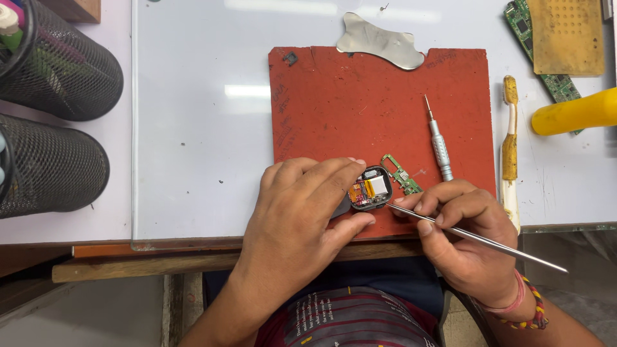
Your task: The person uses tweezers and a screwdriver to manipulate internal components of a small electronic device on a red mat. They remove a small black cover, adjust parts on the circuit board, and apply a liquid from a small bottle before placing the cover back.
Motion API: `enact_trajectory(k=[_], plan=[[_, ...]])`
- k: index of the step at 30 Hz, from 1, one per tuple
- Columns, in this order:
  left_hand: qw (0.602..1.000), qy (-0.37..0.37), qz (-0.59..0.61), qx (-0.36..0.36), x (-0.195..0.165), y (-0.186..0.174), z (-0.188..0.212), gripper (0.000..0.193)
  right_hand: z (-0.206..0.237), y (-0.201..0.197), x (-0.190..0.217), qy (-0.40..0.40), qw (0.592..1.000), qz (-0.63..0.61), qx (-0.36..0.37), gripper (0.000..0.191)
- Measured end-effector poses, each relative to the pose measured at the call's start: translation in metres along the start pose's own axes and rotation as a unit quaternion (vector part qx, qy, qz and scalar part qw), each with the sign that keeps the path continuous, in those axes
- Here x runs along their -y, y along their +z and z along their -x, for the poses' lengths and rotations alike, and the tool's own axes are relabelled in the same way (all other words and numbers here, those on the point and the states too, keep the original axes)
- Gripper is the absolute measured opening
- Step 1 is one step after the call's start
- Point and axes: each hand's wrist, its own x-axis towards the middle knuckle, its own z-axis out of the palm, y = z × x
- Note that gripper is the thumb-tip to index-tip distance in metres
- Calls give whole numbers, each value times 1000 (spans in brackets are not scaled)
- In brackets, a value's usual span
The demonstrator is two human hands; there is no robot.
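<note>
L hand (302,212) is closed around a small opened gadget (369,189), fingers over its top edge, thumb under its near side; dark casing, w/ orange and white parts showing inside. It sits at the near edge of a red work mat (360,103). R hand (469,231) pinches a thin metal probe (475,236) pen-style, fingers shut on the shaft; tip points at the gadget's right rim, prob. touching it, but too small to be sure. The probe's back end sticks out to the right past the wrist, which wears a beaded bracelet (527,308).

Just beside the gadget, on the mat, lies a small green circuit strip (402,173). Right of that, a silver precision screwdriver (438,141), tip pointing away. At the mat's far edge rests a flat metal pry plate (379,42).

Off the mat to the right: a worn toothbrush (510,148), a yellow handle (575,112), and a green circuit board (536,45) partly under a tan pad (567,35). Far left, well apart, two black mesh holders (54,128).
</note>
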Motion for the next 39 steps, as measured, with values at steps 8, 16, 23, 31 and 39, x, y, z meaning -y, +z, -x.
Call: enact_trajectory(k=[8, 16, 23, 31, 39], plan=[[999, 30, -13, -16, 5, 3, 9, 61, 0, 7, -2, -8, 1000, -2, -2, 21], [999, 42, -23, -23, 8, 0, 15, 53, 1, 17, -6, -1, 1000, -4, -9, 23], [999, 39, -20, -26, 10, 2, 18, 51, 1, 19, -7, -1, 1000, 16, 0, 23], [998, 44, -26, -24, 9, 3, 20, 39, 0, 21, -5, -9, 1000, 21, 5, 23], [996, 59, -73, 5, -3, -2, 18, 25, 0, 24, -3, -19, 999, 25, 10, 22]])
